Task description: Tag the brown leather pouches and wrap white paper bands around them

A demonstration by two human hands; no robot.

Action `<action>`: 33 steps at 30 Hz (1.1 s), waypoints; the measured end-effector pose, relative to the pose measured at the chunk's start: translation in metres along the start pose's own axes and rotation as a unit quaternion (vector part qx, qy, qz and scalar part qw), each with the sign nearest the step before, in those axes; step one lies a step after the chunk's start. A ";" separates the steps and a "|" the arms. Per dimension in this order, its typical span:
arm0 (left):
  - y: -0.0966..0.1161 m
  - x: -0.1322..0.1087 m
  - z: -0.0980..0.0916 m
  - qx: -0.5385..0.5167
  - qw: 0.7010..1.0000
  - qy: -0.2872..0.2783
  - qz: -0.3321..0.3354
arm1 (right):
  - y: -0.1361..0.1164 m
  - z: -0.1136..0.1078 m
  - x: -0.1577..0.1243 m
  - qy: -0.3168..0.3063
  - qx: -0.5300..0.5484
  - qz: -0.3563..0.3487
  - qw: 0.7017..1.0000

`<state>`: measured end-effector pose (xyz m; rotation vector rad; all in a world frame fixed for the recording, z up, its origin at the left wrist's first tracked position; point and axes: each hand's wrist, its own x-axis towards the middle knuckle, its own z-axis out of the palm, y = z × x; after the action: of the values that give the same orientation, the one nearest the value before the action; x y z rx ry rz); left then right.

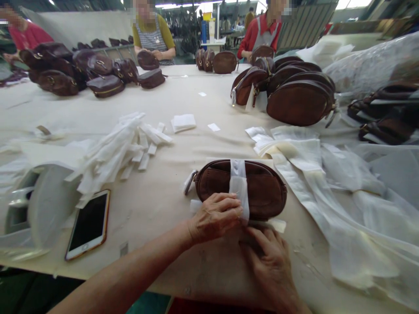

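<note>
A small oval brown leather bag (266, 187) lies on the table in front of me, its zip pull at the left end. Around its middle runs a white wrapping strip (238, 170). My left hand (218, 216) rests over the lower front of the bag, fingers together and pressing the strip down. At the bag's bottom edge is my right hand (270, 257), its fingers bent toward the lower end of the strip. Its fingertips are partly hidden, so what they grip does not show. Pale pieces stick out from beneath the bag on both sides.
A phone (88, 224) and a clear plastic roll (36, 213) lie left, near a pile of white strips (111, 152). Long white sheets (314, 183) spread at right. Brown bags (297, 102) stand beyond them, more bags (59, 83) far left. Co-workers (153, 37) are across the table.
</note>
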<state>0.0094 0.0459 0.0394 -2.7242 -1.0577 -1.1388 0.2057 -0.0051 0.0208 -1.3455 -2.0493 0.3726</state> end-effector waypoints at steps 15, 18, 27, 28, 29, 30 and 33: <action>0.001 0.001 -0.001 -0.003 1.000 0.010 -0.005 | 0.012 -0.004 0.000 0.061 -0.002 0.010 0.998; 0.001 0.000 -0.001 -0.007 1.000 0.008 -0.006 | 0.002 -0.001 0.002 0.058 0.004 -0.009 0.998; 0.002 0.000 0.001 0.005 0.999 0.030 0.013 | -0.007 0.003 0.007 0.066 0.041 -0.130 0.988; 0.002 -0.001 0.001 0.011 0.999 0.029 0.019 | -0.007 0.002 0.008 0.084 0.041 -0.155 0.983; 0.003 -0.002 0.001 0.017 0.999 0.026 0.025 | -0.007 0.001 0.009 0.097 0.040 -0.178 0.978; 0.003 -0.002 0.001 0.024 0.999 0.022 0.031 | -0.008 -0.001 0.011 0.103 0.042 -0.199 0.974; 0.003 -0.003 0.001 0.040 0.998 0.014 0.042 | -0.012 -0.009 0.014 0.084 0.070 -0.237 0.965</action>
<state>0.0102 0.0422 0.0376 -2.6557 -0.9534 -1.0947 0.1998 0.0010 0.0390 -0.7400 -2.0753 0.1782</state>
